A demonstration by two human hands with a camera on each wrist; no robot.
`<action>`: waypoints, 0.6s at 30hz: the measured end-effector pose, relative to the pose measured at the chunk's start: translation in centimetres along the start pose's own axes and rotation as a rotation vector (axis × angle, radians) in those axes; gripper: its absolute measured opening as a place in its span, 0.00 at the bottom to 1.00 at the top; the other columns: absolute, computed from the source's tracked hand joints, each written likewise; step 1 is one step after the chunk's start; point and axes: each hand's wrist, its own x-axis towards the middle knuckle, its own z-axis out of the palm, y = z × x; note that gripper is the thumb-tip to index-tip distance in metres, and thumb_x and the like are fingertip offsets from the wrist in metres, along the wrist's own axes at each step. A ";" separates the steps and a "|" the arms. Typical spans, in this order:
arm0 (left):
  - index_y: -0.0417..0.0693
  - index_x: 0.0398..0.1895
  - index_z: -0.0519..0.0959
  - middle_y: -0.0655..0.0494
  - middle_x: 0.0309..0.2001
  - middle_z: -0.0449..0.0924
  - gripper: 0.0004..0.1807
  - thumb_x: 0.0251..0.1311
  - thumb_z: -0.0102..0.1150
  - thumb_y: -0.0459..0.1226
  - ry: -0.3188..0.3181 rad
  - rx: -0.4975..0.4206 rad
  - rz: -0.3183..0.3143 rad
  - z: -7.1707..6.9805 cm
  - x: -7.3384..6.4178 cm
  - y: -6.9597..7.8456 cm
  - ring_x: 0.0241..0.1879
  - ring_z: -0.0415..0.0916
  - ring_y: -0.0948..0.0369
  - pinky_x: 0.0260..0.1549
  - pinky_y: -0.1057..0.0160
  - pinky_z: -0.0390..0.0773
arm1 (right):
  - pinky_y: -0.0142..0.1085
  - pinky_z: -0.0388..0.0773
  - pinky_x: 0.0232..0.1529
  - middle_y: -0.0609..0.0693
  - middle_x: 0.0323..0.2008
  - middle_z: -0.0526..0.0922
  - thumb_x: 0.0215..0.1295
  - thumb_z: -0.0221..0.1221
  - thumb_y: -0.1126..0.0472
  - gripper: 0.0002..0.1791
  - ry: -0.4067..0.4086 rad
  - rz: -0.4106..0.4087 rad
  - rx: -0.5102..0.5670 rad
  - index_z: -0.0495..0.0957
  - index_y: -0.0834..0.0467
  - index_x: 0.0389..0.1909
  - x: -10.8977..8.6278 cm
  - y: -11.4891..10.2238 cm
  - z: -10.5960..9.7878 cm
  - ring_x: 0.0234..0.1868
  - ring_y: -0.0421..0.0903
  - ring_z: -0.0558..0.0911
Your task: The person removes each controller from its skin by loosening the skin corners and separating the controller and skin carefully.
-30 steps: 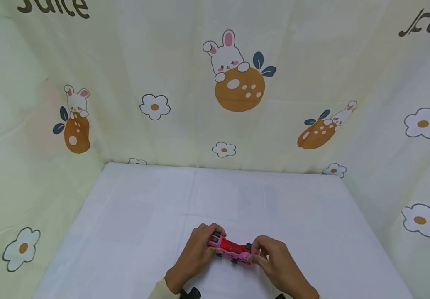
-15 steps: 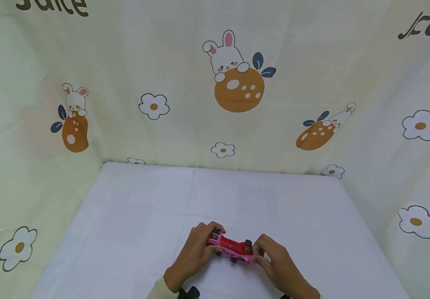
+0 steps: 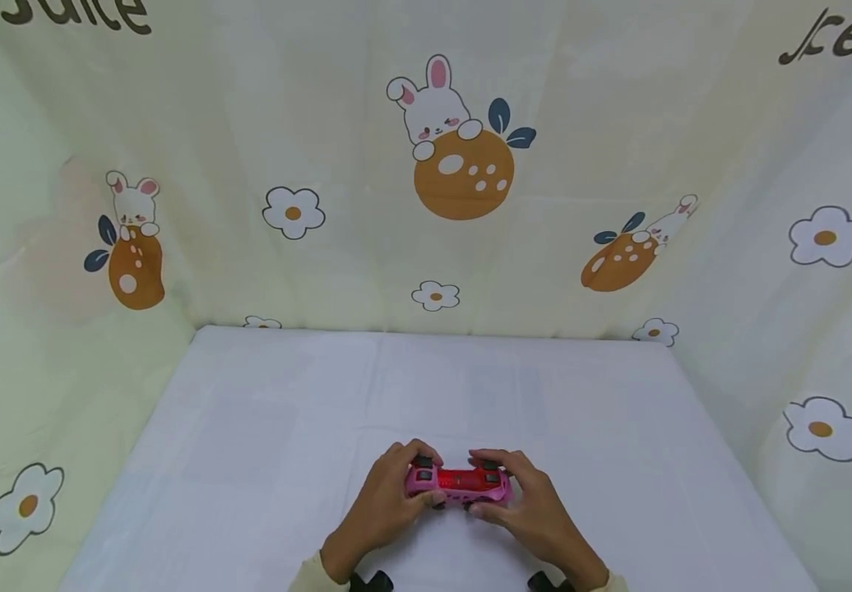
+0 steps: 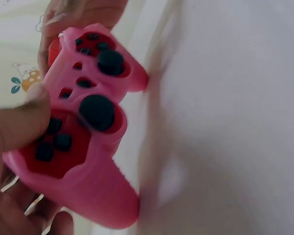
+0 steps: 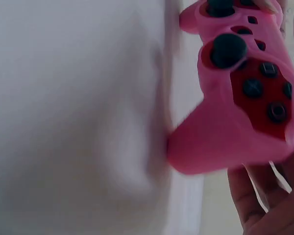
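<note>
White table fills the lower frame. At lower centre, left hand and right hand each clasp one grip of the pink game controller, lifted, fully grasped; setting down remains.

Both hands low at frame centre in head view, wrists angled inward toward each other. Left hand curled, fingers wrapped over far edge of pink game controller, thumb lying across its face in left wrist view. Right hand mirrors it, index finger hooked over top edge, remaining fingers curled beneath grip in right wrist view. Pale sleeve cuffs visible at both wrists. Forearms run off bottom edge.
</note>
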 end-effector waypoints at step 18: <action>0.61 0.39 0.89 0.62 0.33 0.84 0.03 0.69 0.68 0.45 -0.269 -0.242 0.110 -1.7 3.1 -1.6 0.33 0.73 0.69 0.33 0.66 0.74 | 0.34 0.76 0.48 0.31 0.44 0.86 0.61 0.75 0.42 0.18 -0.040 -0.035 -0.007 0.83 0.33 0.50 -0.2 0.2 0.5 0.43 0.32 0.80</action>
